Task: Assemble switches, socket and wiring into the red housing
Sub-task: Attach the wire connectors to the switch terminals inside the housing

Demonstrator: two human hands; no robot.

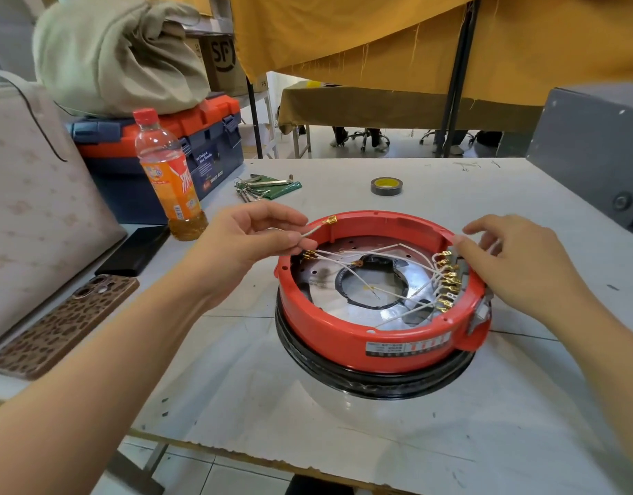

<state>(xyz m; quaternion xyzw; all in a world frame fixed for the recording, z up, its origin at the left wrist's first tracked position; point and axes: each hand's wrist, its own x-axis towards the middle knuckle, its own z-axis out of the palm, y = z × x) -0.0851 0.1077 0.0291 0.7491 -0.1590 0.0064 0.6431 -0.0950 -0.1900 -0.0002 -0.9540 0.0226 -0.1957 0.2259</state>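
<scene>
The housing (pixel 379 337) sits on the table (pixel 451 441), near its middle. The tape roll (pixel 387 186) lies behind it, and the key set (pixel 265 189) lies behind and to the left. The bottle (pixel 172 176) stands further left, before the toolbox (pixel 157 151). Two phones (pixel 63 323) lie at the left edge. A box (pixel 594 151) stands at the far right.

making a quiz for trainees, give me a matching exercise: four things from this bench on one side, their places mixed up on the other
Things:
1. tape roll
2. orange drink bottle
3. loose white wire
4. row of brass terminals

Places:
A. pinched in the left hand
B. inside the red housing, at its right wall
C. on the table behind the housing
D. standing in front of the toolbox

Pairs: 1-C, 2-D, 3-A, 4-B
</scene>
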